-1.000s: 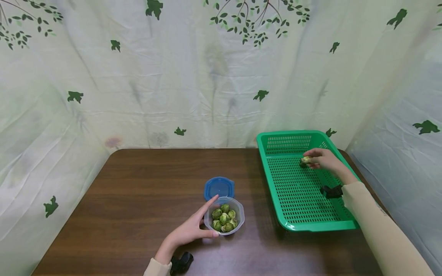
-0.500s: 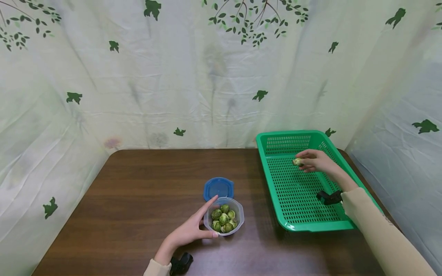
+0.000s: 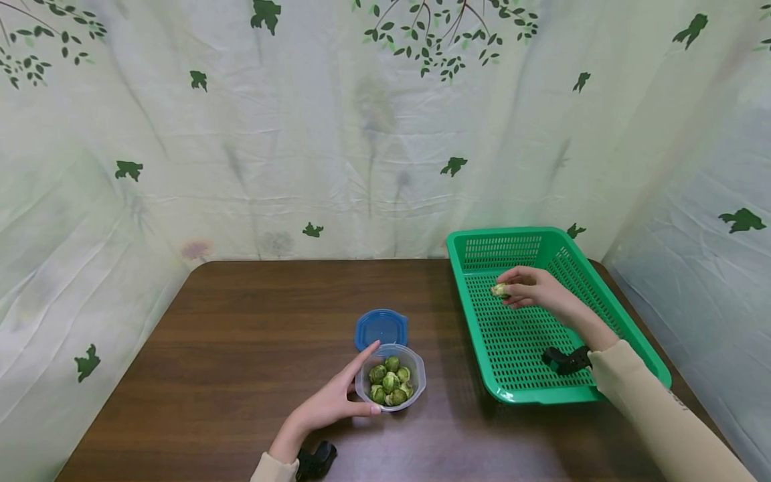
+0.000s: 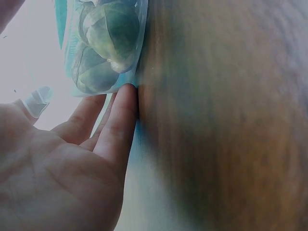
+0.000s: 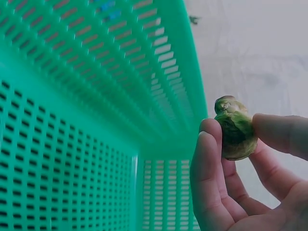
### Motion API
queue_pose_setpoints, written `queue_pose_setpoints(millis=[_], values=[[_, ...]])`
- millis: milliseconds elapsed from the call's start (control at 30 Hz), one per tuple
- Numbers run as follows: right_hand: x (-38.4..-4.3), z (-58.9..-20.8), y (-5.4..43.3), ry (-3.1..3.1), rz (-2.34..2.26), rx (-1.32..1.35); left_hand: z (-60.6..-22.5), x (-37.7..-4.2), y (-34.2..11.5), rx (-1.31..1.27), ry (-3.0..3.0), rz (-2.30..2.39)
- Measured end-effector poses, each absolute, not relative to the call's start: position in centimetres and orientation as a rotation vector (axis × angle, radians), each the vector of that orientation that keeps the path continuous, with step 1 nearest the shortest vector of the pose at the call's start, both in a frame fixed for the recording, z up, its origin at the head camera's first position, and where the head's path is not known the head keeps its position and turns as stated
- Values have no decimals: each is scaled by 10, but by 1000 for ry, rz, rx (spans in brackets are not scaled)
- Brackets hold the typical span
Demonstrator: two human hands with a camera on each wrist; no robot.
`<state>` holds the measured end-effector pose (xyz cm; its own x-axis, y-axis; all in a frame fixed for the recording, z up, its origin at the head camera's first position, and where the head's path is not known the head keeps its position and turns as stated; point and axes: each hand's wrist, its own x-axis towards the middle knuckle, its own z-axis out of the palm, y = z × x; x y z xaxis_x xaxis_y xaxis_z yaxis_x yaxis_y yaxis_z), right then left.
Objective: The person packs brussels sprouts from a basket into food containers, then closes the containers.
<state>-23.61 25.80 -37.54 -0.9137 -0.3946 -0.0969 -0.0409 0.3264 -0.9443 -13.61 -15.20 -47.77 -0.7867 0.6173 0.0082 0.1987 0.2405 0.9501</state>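
Between thumb and fingertips my right hand (image 3: 539, 289) pinches a Brussels sprout (image 5: 235, 130), green with a pale cut end. In the head view this hand is over the green slotted basket (image 3: 472, 328). My left hand (image 3: 328, 402) steadies a small clear plastic container (image 3: 419, 375), thumb at the near rim and index finger along the far left rim. Several Brussels sprouts (image 3: 391, 381) lie inside the container. From the left wrist, its fingers (image 4: 118, 122) show against the container's wall, low by the tabletop.
A blue lid (image 3: 382, 328) lies directly behind the container. The brown wooden table (image 3: 253, 321) extends left and forward of it. A pale leaf-patterned curtain (image 3: 373, 134) hangs behind and along the sides. Each wrist wears a black camera mount (image 3: 566, 360).
My right hand, pinching the sprout, has moved left and slightly nearer across the basket. The left hand and container have stayed put.
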Motion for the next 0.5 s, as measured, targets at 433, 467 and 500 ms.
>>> queue_pose_setpoints(millis=[433, 467, 500], values=[[-219, -367, 229, 2189, -1663, -461, -478, -136, -152, 743, 2153, 1552], [-218, -366, 227, 2184, -1664, -467, -478, -136, -152, 742, 2154, 1552], [-217, -366, 225, 2178, -1666, -473, -478, -136, -152, 741, 2154, 1552]])
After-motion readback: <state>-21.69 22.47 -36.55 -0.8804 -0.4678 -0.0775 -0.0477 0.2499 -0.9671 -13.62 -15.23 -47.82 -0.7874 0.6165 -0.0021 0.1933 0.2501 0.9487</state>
